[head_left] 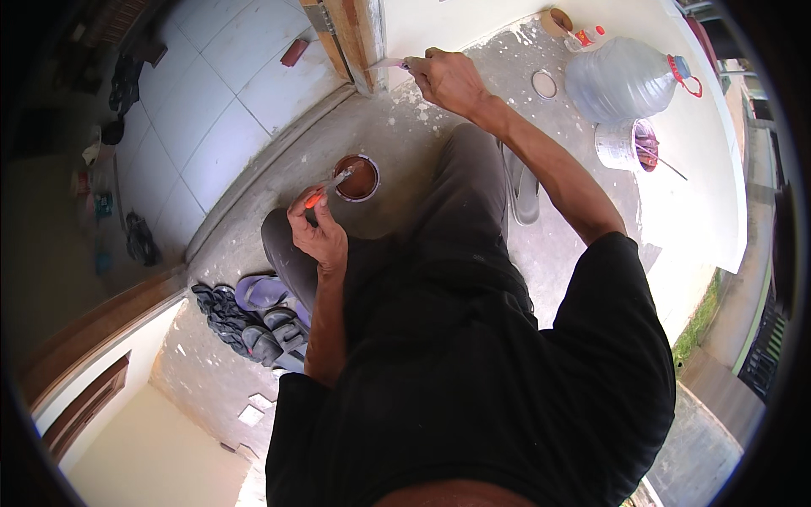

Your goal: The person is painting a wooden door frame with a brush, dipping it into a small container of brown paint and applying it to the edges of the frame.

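Observation:
My left hand is closed on a putty knife with an orange handle; its metal blade hangs over the near left part of an open round tin of brown paste on the concrete floor. My right hand grips a thin scraper, whose pale blade lies at the white edge of the wooden door frame. Whether that blade touches the frame I cannot tell. My knees are bent on either side of the tin.
A large water jug, a white bucket, a lid and a small bottle sit at the right. Sandals lie at lower left. A raised threshold borders the tiled floor, with dark items along its far side.

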`<state>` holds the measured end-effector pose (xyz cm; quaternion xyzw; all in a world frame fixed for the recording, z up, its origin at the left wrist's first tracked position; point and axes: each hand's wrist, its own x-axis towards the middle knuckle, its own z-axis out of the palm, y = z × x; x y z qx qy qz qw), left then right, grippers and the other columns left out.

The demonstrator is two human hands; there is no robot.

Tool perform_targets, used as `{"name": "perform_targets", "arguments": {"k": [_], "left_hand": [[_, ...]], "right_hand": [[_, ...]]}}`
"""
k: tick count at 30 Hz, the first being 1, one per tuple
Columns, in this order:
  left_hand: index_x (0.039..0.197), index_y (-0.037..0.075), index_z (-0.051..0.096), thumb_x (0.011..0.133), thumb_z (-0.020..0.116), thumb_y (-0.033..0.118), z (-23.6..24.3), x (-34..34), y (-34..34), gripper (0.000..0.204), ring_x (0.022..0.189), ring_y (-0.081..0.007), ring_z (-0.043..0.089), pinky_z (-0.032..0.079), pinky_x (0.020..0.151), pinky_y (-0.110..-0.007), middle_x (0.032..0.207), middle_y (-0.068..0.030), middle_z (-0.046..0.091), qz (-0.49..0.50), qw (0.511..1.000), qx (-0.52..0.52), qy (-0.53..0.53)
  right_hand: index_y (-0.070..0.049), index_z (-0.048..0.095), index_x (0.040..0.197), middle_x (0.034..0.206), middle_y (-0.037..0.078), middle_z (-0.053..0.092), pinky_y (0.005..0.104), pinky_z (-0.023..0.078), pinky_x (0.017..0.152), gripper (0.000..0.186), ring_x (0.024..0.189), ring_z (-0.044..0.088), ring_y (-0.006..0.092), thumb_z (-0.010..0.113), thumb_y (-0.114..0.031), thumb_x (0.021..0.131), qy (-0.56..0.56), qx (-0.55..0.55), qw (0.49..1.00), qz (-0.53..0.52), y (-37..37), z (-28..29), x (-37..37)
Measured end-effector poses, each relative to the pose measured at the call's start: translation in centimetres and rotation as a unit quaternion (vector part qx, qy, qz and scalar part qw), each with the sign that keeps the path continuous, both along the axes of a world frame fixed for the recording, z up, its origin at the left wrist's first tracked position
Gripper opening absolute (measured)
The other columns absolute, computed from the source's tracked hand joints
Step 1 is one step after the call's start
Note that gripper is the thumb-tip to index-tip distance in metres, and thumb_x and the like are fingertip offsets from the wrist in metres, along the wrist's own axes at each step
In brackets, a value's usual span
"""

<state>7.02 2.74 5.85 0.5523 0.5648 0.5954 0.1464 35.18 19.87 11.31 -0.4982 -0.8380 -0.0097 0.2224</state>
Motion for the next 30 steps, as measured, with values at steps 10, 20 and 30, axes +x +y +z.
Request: {"name": "perform_targets", "arguments": {"k": [10, 20, 30], "left_hand": [[0.103, 0.002, 0.06, 0.095, 0.063, 0.008, 1.0, 0.3, 0.0, 0.01, 0.091, -0.0217, 0.066, 0.052, 0.083, -0.033, 0.102, -0.0112, 0.07, 0.024, 1.0, 0.004, 0.013], [0.102, 0.002, 0.059, 0.095, 0.063, 0.008, 0.6, 0.0, -0.1, 0.011, 0.092, -0.0219, 0.066, 0.052, 0.083, -0.033, 0.101, -0.0112, 0.069, 0.023, 1.0, -0.004, 0.02], [0.103, 0.002, 0.059, 0.094, 0.064, 0.005, 0.0, 0.3, 0.0, 0.011, 0.091, -0.0217, 0.066, 0.052, 0.083, -0.032, 0.101, -0.0109, 0.069, 0.008, 1.0, -0.02, 0.016]], "right_hand": [[-0.004, 0.07, 0.091, 0.076, 0.021, 0.063, 0.0463, 0.052, 0.059, 0.015, 0.067, 0.064, 0.0374, 0.061, -0.01, 0.081, 0.005, -0.014, 1.0, -0.016, -0.2, -0.7, -1.2], [0.0, 0.068, 0.096, 0.085, 0.025, 0.064, 0.0462, 0.055, 0.064, 0.021, 0.072, 0.066, 0.0402, 0.057, -0.006, 0.08, -0.008, -0.074, 0.996, -0.05, -0.6, -4.9, -2.8], [-0.004, 0.066, 0.097, 0.076, 0.018, 0.059, 0.0466, 0.052, 0.058, 0.015, 0.067, 0.062, 0.036, 0.061, -0.009, 0.085, 0.032, -0.026, 0.997, -0.073, -2.2, -7.5, -1.7]]}}
